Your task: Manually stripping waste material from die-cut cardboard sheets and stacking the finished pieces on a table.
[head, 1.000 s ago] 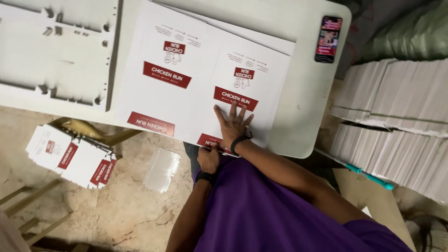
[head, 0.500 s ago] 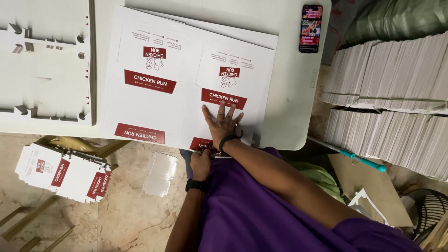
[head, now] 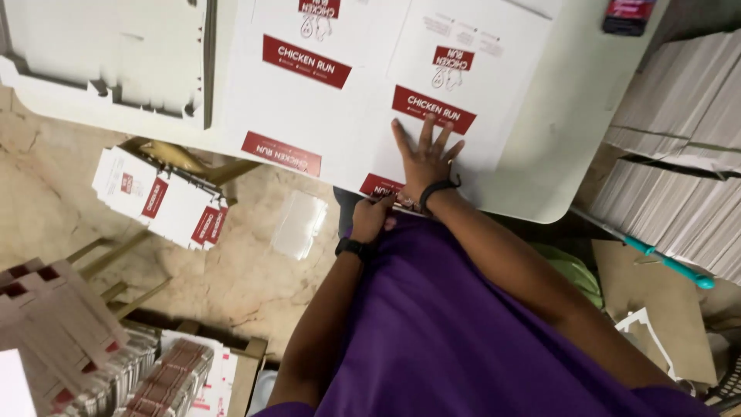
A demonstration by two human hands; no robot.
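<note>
Flat white printed carton sheet (head: 370, 93) pinned on white table (head: 571, 131).
Right hand (head: 423, 158) is spread open, flat on it; left hand (head: 372, 218) is closed on its near edge.

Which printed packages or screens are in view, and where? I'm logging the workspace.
Flat carton sheet: on the white table, white with red label bands, right hand pressing it, left hand at its near edge.
Folded cartons: stacked lower left, white and red.
Phone: table's far corner, dark, screen lit.

The printed sheet (head: 347, 100) looks like smooth, matt white cardboard; the bench (head: 571, 131) under it is smooth pale plastic; the floor (head: 231, 286) is rough, mottled stone.
</note>
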